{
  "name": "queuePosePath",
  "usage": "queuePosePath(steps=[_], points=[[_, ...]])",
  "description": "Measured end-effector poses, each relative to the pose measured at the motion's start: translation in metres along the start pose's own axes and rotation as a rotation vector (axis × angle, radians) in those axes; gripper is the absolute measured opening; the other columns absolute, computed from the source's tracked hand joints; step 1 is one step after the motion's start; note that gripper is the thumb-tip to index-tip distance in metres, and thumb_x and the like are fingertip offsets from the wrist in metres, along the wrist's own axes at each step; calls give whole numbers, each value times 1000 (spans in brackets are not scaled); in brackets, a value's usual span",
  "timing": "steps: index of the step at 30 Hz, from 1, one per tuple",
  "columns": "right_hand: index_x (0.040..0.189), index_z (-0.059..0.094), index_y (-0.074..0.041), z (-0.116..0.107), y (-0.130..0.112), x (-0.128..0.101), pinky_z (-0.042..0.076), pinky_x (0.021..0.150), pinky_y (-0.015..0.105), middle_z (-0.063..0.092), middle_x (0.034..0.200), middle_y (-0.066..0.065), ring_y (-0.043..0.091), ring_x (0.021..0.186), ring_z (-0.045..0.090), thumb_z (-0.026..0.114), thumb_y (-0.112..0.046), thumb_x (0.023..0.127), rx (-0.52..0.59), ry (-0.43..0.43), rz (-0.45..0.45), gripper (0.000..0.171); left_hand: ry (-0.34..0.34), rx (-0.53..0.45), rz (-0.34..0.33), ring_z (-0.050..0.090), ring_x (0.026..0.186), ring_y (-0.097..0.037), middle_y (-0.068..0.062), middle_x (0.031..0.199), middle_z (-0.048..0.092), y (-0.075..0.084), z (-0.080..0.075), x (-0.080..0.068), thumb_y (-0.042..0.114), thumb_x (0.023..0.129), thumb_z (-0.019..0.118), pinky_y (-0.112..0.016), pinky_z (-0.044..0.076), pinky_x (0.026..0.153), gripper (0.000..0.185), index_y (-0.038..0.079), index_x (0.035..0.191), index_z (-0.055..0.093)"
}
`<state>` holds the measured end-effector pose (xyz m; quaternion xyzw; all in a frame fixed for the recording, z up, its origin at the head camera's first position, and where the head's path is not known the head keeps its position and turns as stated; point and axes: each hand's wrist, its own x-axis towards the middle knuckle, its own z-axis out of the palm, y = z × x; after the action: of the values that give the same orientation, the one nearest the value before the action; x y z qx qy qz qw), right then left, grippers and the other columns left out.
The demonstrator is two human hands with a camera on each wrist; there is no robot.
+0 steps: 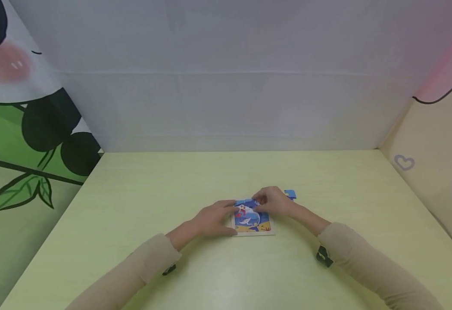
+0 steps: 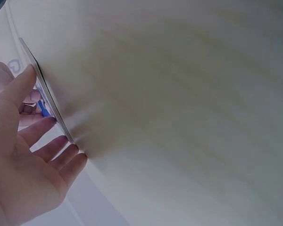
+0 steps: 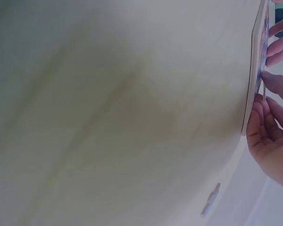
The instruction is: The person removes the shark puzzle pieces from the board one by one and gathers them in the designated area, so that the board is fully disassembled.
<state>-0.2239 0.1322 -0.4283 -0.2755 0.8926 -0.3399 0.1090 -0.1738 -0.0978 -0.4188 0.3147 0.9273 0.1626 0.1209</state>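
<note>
Where the pale green table point(image 1: 132, 206) fills the lower half of the head view, a small wooden jigsaw board point(image 1: 253, 221) with a blue sea picture lies flat just below the frame's centre. The left hand point(image 1: 212, 219) rests against the board's left edge, fingers straight and relaxed, steadying it. The right hand point(image 1: 274, 201) sits at the board's upper right, its fingers curled and pinching a blue puzzle piece point(image 1: 254, 204) over the picture. Another loose blue piece point(image 1: 290, 194) lies on the table just right of that hand.
</note>
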Motion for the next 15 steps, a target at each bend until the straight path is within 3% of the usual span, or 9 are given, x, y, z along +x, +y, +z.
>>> queuePosePath(steps=[8,15], points=[[100,67,3,-1,-3,-1,49,63,20,65,82,3,9,71,56,74,-12,74,2,13,2,30,4,18,-14,33,129,-29,-12,142,35,2,-1,-3,41,78,67,-44,36,100,66,9,132,47],[100,66,4,-8,1,-4,51,65,20,65,84,5,11,74,59,73,-12,75,21,18,-72,30,9,27,-1,34,129,-28,-11,142,35,-1,0,-3,42,79,67,-43,37,100,66,10,133,46]])
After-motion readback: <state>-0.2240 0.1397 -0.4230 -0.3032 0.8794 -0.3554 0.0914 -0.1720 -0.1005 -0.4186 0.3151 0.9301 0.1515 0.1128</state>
